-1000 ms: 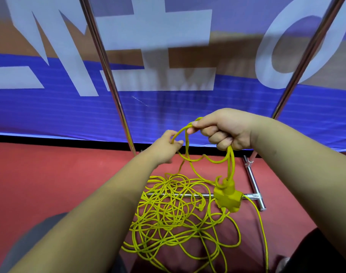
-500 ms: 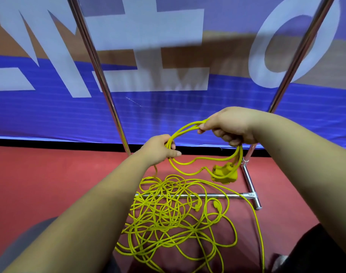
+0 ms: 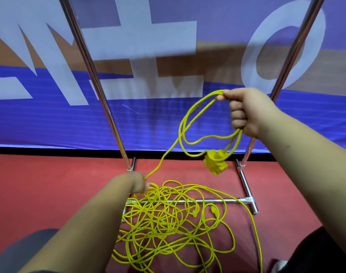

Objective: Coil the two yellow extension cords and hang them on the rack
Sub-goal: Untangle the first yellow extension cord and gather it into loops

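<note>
Left grip (image 3: 136, 183) has dropped from beside the right one to the near-left edge of the tangle (image 3: 168, 219) on the floor (image 3: 49, 184). Right grip (image 3: 247, 113) has risen and moved right.

Right grip: fingers curled shut round a few loops of yellow cord (image 3: 183, 123), thumb side pinching the top of the loops. Loops hang as a slack oval to the left of and below the fist, long axis near upright.

Socket block (image 3: 215, 164) dangles at the bottom of the loops, clear of the floor, pointing down.

One strand runs diagonally from the loops, lower left to the left grip. Its fingers are hidden under the hand; cannot tell how far closed.

Rest of the yellow cord lies as a loose tangle on the red floor, draped over the rack (image 3: 107, 107) base bar, between its two uprights. Cannot separate the two cords there. One strand trails off at lower right.

Blue banner (image 3: 49, 119) stands behind the rack.
</note>
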A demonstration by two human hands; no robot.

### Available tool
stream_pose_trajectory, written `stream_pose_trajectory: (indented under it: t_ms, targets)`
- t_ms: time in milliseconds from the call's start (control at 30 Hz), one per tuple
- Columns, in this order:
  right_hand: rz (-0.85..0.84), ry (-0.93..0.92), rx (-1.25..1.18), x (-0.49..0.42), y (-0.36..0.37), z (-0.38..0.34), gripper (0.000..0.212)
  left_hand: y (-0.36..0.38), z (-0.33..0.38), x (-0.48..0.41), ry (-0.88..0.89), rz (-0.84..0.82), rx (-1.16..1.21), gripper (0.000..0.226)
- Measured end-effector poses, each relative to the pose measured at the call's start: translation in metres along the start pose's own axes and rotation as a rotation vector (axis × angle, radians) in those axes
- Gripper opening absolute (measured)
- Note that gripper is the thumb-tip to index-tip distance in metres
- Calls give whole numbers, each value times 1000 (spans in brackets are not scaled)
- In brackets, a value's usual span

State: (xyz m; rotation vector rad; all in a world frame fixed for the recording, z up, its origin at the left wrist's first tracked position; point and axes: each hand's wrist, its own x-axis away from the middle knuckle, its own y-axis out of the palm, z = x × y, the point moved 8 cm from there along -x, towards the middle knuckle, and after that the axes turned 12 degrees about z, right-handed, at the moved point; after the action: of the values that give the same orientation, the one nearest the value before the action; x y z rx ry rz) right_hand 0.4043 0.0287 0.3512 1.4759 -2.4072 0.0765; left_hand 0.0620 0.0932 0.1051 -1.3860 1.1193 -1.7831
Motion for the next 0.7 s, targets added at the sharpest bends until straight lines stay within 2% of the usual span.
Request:
stream_pose_trajectory:
  t_ms: [133,200,333,433,533,600,700]
  targets:
    - [20,17,-177,-3,-10,-7,25,14,-21,5,-48,-68,-80,41]
    - [24,9,-194,-3,-10,-7,25,10,-23,6,-75,-35,-45,41]
    - [56,-14,-214,-3,-7,-6,24,-30,-3,13,-131,183,141,47]
    - [89,-35,-222,-6,-5,-3,24,-73,31,30,-99,386,300,45]
    - [93,-39,-216,-5,2,2,22,-106,75,60,55,509,359,33]
    - [80,-31,-202,-6,8,6,15,-118,109,86,230,463,354,19]
    - [29,14,-184,-7,20,19,6,-135,144,124,494,431,348,24]
